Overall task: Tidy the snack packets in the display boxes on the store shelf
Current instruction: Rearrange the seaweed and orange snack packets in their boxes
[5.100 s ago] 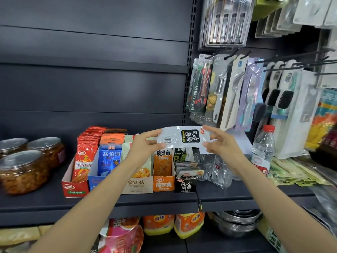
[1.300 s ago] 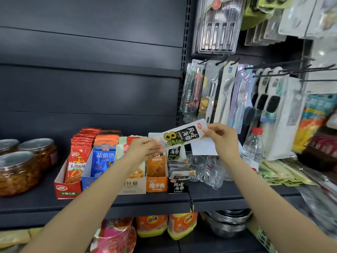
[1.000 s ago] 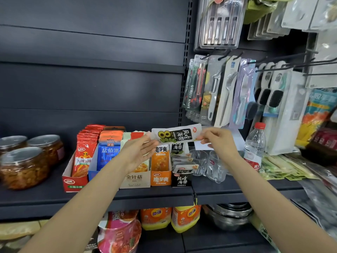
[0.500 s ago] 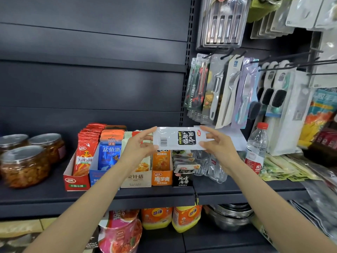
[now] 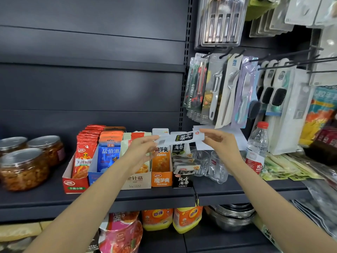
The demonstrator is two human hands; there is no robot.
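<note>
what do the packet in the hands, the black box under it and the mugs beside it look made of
Packet: thin flexible film, probably plastic with a matte white back; it sags slightly between the left hand and right hand.
Black box: printed cardboard, judging by its flat folded walls.
Mugs: clear glass or hard plastic, see-through with bright glints.

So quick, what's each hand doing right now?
Left hand: pinching the left end of the packet.
Right hand: pinching its right end.

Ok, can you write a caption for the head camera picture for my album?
Two hands, left and right, hold a white seaweed packet sideways above the snack boxes.
</note>
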